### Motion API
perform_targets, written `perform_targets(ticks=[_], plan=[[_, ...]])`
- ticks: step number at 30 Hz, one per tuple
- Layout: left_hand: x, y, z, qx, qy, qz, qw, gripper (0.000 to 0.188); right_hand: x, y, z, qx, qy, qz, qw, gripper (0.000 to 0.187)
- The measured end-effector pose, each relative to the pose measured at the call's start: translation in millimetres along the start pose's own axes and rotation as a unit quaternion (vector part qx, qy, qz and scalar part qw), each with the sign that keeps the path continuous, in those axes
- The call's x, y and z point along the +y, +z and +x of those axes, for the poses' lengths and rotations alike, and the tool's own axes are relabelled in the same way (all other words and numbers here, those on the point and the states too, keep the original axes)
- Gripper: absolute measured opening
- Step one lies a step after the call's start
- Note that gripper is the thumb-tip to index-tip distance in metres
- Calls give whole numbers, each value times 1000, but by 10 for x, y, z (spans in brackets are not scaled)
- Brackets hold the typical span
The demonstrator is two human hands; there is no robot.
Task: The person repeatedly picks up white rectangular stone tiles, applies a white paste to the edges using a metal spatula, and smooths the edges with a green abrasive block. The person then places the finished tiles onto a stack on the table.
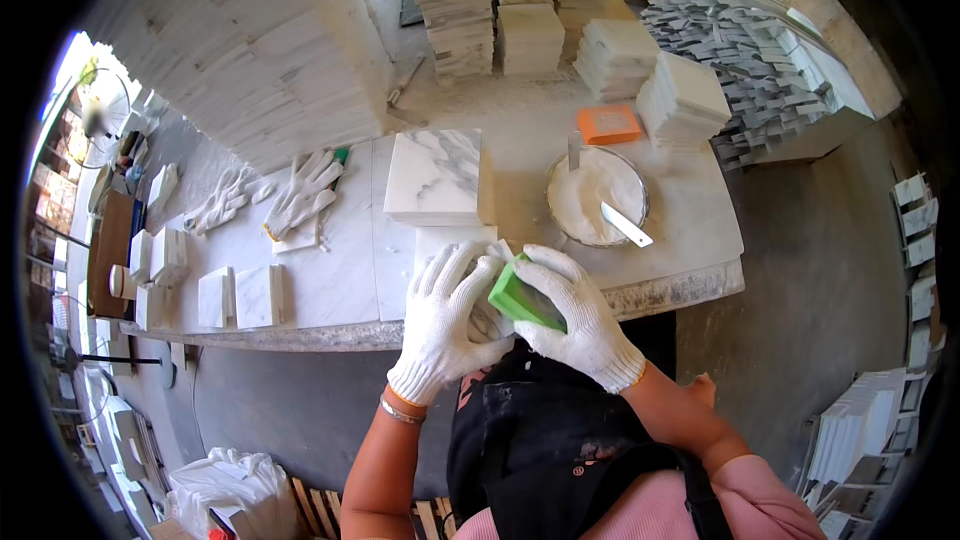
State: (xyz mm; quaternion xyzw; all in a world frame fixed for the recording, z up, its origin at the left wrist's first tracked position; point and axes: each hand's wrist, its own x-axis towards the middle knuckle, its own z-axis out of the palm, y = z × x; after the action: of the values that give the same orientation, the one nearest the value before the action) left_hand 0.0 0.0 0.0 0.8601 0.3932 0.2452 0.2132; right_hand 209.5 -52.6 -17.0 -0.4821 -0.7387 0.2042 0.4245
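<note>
My left hand (447,315), in a white knit glove, holds a grey-veined marble tile (487,322) by its side at the table's front edge. The tile is mostly hidden behind my gloves. In my right hand (578,315), also gloved, is a green sanding block (522,296), gripped at the tile's upper right edge. Just beyond my hands stands a stack of square marble tiles (436,175), with a white piece (455,238) lying at its foot. To the right, a round bowl (602,202) of whitish paste holds a white-bladed scraper (627,225).
An orange block (608,124) lies behind the bowl, near short tile stacks (684,100). A tall tile stack (250,40) rises at the far left. Spare white gloves (304,190) and small tiles (259,296) rest on the left tabletop. Layered grey stone strips (740,70) fill the back right.
</note>
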Motion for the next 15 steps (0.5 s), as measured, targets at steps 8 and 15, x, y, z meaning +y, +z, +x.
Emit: perform_targets(ticks=[8, 15], plan=[[41, 98, -54, 29, 9, 9, 999, 83, 146, -136, -17, -30, 204, 181, 962, 70], [53, 35, -58, 4, 4, 8, 1000, 84, 74, 16, -138, 20, 282, 322, 903, 66]])
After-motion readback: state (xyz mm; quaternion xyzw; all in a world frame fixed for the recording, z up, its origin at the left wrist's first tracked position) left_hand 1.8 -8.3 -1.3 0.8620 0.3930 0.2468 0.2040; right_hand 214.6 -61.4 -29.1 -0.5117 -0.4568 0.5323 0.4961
